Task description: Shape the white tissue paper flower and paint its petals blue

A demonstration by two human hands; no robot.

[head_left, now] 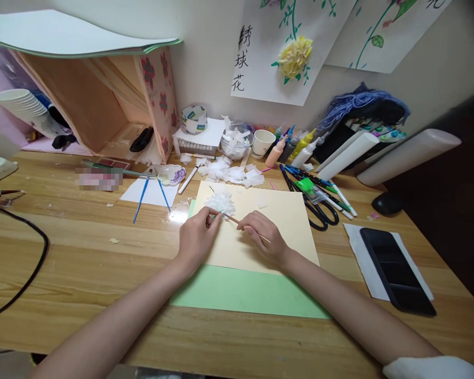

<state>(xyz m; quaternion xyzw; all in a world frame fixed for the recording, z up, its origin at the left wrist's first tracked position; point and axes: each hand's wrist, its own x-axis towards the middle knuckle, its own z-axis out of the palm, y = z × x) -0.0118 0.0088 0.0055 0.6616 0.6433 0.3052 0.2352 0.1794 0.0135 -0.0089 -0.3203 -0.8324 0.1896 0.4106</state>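
A cream sheet (pixel 288 226) lies over a green sheet (pixel 253 295) on the wooden table. Near the cream sheet's upper left is a cluster of small white paper pieces (pixel 220 202). My left hand (pixel 197 231) is at the cluster's lower edge, its thumb and forefinger pinched together; what they hold, if anything, is too small to name. A thin stick (pixel 233 219) is pinched in my right hand (pixel 264 234), its tip reaching the cluster beside my left fingertips.
Torn white paper scraps (pixel 231 171), a paper cup (pixel 263 143) and glue bottles (pixel 276 151) stand behind the sheets. Black scissors (pixel 319 213) and pens lie to the right, with a phone (pixel 397 271) beyond. Blue brushes (pixel 141 200) lie left.
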